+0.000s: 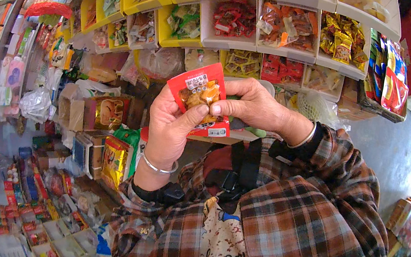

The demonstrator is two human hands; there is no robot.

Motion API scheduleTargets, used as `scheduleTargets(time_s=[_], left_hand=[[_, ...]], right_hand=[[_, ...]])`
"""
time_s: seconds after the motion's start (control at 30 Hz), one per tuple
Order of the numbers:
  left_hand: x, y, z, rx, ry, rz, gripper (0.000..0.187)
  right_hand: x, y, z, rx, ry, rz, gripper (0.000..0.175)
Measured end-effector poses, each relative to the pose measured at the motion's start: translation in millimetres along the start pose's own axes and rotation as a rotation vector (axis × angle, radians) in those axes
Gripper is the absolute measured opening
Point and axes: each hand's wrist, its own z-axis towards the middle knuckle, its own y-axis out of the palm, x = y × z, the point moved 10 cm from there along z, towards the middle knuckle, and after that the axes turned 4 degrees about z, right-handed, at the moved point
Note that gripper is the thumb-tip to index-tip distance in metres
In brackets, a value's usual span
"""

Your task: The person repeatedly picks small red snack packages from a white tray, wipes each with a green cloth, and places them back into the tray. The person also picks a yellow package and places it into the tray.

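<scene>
A small red snack packet is held in front of my chest, tilted, with a picture of food and some printed writing on its face. My left hand grips its lower left side, thumb across the front. From the right, my right hand pinches the same packet, its thumb pressed on the front close to the left thumb. The fingers behind the packet are mostly hidden. Just beyond the hands stand bins of wrapped snacks, among them a white bin of small red packets and a bin of orange-wrapped pieces.
Yellow bins and white bins stand in tiers ahead. A box of upright pouches is at the right, by a grey wall. To the left are hanging packets, a gold bag and low trays of small goods.
</scene>
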Motion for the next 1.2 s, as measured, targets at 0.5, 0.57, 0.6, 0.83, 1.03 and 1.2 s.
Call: scheduleTargets(time_s=[0.5, 0.57, 0.6, 0.83, 1.03, 1.2], left_hand=[[-4, 2, 2, -0.026, -0.016, -0.041, 0.048], [-6, 4, 3, -0.042, -0.024, -0.066, 0.051], [-9, 4, 5, -0.045, -0.038, -0.074, 0.051], [-25, -6, 11, 0.016, -0.081, -0.133, 0.051], [-41, -11, 17, 0.033, -0.078, 0.144, 0.055], [-57, -2, 5, 0.065, -0.111, 0.169, 0.063]], right_hand=[[-7, -2, -1, 0.031, -0.027, 0.008, 0.036], [-4, -6, -2, 0.057, -0.006, -0.008, 0.035], [-3, -9, -3, 0.069, -0.003, -0.016, 0.035], [-11, -64, -17, 0.338, 0.195, -0.374, 0.024], [-102, -21, -10, 0.325, -0.52, -0.61, 0.018], [-97, 38, 1, 0.249, -0.89, -1.065, 0.027]])
